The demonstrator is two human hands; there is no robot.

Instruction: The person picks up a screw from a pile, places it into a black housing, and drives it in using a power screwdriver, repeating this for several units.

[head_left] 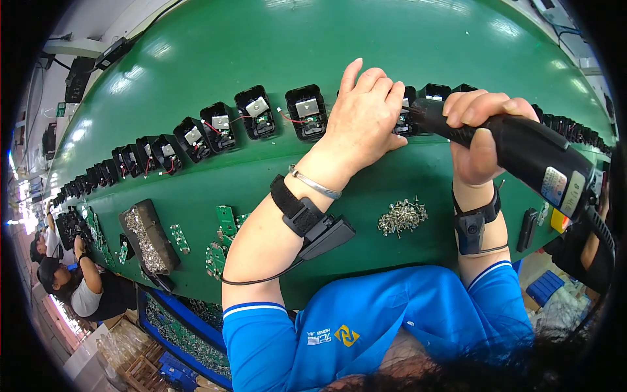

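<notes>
My right hand (480, 130) is wrapped around a black electric screwdriver (542, 153), held nearly level. Its tip points left at a black plastic housing (410, 124), close by the fingers of my left hand (366, 114). That hand is curled over the housing, thumb at the near side and fingers at the far side, and it covers much of it. Whether the tip touches a screw is hidden. To the left stands another open black housing (305, 112) with a silver metal block and a red wire inside. A heap of small screws (403, 217) lies nearer my body.
Similar housings form a long curved row across the green table (307, 39). On the left are a dark tray (171, 251) of small metal parts and green circuit boards (225, 221). A co-worker (85, 287) works at the far left. The screwdriver's cable (601, 232) hangs at right.
</notes>
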